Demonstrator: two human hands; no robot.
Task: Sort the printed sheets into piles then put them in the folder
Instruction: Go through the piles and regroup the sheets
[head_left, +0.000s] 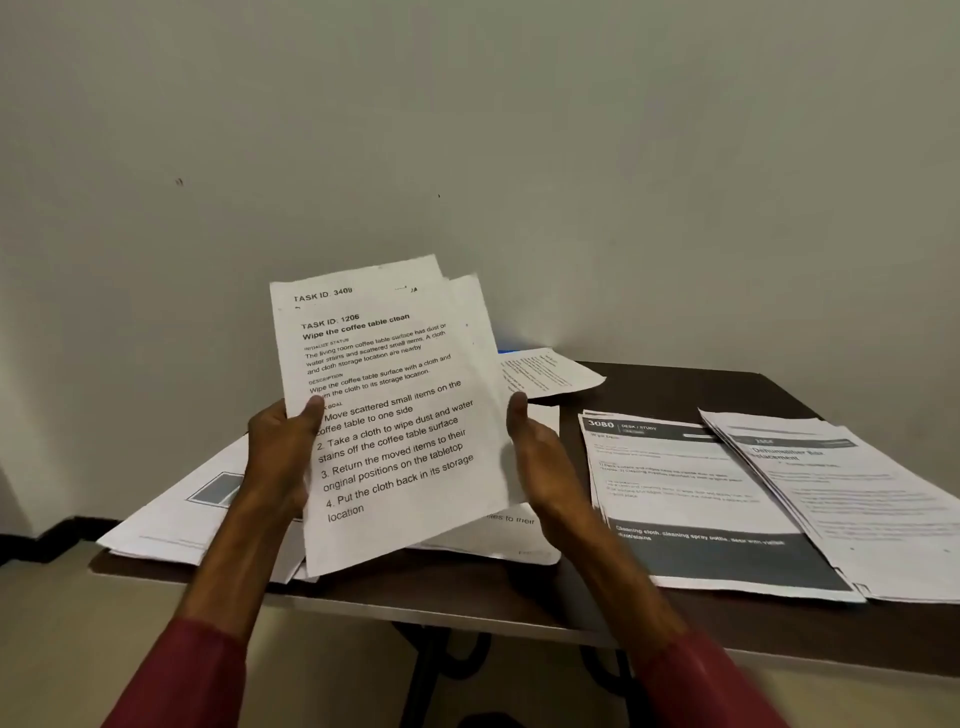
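Observation:
I hold a small stack of printed sheets (395, 415) upright above the dark table (519, 603). The front sheet reads "Task ID 1206, Wipe the coffee table clean". My left hand (280, 447) grips the stack's left edge, thumb on the front. My right hand (530, 441) lies along the right edge with straight fingers behind the paper. On the table lie a pile with dark banners (696, 499), a second pile (852, 488) at the right, and loose sheets (176, 514) at the left. A blue edge (511, 349), perhaps the folder, shows behind a far sheet (545, 371).
The table stands against a pale wall (467, 130). Its front edge runs below my forearms, with black metal legs (447, 654) underneath. Sheets at the left overhang the table's edge. Tiled floor (78, 623) lies to the left.

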